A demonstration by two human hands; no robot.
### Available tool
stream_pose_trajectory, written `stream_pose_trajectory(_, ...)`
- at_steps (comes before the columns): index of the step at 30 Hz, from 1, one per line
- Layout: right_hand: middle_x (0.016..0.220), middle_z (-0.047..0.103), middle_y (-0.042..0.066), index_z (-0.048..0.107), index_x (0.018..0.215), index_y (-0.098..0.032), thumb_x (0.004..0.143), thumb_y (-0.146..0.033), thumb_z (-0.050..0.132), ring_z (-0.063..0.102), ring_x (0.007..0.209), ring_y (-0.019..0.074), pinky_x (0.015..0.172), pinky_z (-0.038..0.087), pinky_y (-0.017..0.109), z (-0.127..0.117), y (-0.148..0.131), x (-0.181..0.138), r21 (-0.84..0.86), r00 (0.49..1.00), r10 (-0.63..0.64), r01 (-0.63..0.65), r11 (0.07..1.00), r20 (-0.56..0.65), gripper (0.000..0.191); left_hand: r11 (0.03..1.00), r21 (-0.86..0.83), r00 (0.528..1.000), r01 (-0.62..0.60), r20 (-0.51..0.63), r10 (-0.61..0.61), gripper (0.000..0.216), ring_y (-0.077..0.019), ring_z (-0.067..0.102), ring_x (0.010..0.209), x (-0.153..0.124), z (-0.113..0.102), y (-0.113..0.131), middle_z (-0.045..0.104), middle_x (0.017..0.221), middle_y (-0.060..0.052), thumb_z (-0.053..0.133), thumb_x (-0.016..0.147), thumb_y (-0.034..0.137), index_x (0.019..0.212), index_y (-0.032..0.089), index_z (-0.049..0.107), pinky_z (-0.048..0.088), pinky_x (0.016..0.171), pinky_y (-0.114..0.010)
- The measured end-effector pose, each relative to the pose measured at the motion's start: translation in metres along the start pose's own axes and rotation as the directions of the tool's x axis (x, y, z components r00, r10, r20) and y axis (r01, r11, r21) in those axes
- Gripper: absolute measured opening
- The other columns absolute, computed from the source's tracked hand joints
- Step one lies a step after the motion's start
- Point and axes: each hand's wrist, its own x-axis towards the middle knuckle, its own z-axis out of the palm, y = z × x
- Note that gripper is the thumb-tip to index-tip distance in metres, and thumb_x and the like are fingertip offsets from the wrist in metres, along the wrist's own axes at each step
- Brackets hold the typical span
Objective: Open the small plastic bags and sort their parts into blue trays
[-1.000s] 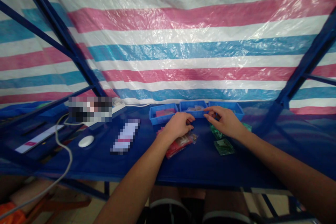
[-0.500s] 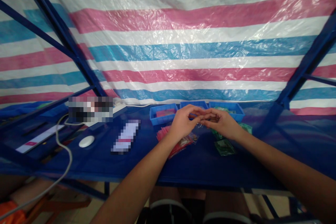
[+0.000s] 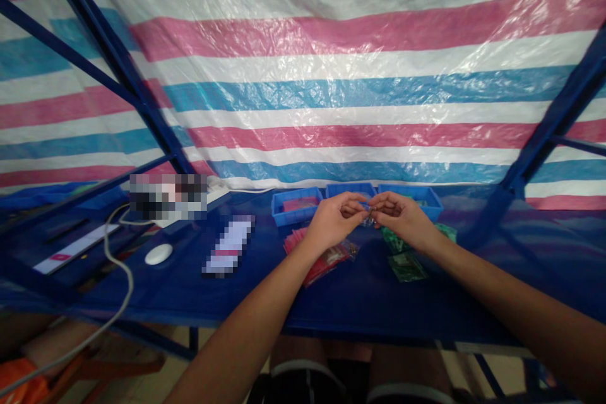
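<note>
Blue tabletop [image 3: 360, 309] stretches across my feed, its bare front strip nearest me and a pair of legs [image 3: 296, 353] below the edge. Just beyond that strip, red packets [image 3: 326, 262] lie spread below the left wrist, partly covered by it. Level with them on the right, a flat green packet [image 3: 407, 266] sits apart from the wrist, with more green packets [image 3: 394, 238] heaped behind it and partly under the right hand [image 3: 404, 219].

Farther in, I have the left hand [image 3: 331, 221] and the right hand facing each other, fingers curled and thumbs brought in to a pinch. Between the two sets of tips is a small clear piece [image 3: 367, 221]; both hands appear to be gripping it, though I can't make out what it is. The relation that matters to me is this: the piece lies right of the left fingertips and left of the right ones, so neither hand is plainly nearer. I can't read its long axis at this scale.

Off to the left, well apart from the hands, are a pixelated phone-like slab [image 3: 230, 246], a white oval object [image 3: 158, 254] and a pale cable [image 3: 127, 274].

Behind the hands stand three blue trays in a row: the left tray [image 3: 284, 221] holds something pink, while the middle tray [image 3: 348, 189] and the right tray [image 3: 433, 201] are partly hidden. Last comes the striped sheet [image 3: 331, 98], hanging behind blue frame posts [image 3: 544, 129].
</note>
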Motion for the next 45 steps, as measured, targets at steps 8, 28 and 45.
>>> stream_pose_trajectory(8,0.086,0.071,0.001,0.068,0.103,-0.023,0.083,-0.036,0.079,0.068,0.077,0.0169,0.074,0.056,0.032,0.001,0.001,-0.002,-0.034,0.998,-0.052,0.053,0.998,0.02,0.027,1.0,-0.017,0.998,0.022,0.063,-0.021,0.05,-0.0168,0.077,0.086,-0.002,0.003,0.002,0.079,0.101,-0.008,0.079,0.085,0.022,0.133,0.018,0.065,0.06,0.081,-0.027)
stream_pose_trajectory(28,0.1,0.074,0.006,0.071,0.118,-0.025,0.097,-0.044,0.068,0.071,0.081,0.0211,0.071,0.059,0.035,-0.002,-0.003,-0.004,-0.162,0.989,-0.138,0.146,0.976,0.059,0.028,0.999,0.006,0.998,0.049,0.039,-0.049,0.038,-0.0155,0.073,0.075,-0.003,-0.001,0.011,0.075,0.089,-0.002,0.07,0.092,0.03,0.128,0.021,0.06,0.054,0.071,-0.025)
stream_pose_trajectory(45,0.08,0.08,0.006,0.079,0.091,-0.026,0.101,-0.065,0.057,0.072,0.065,0.0249,0.062,0.059,0.038,-0.006,-0.011,-0.007,-0.355,0.994,-0.102,0.108,0.929,0.036,0.046,0.936,-0.236,0.96,0.262,0.165,-0.227,0.051,-0.0129,0.068,0.073,0.002,-0.004,0.011,0.078,0.101,-0.011,0.072,0.092,0.058,0.119,0.014,0.074,0.047,0.063,-0.023)
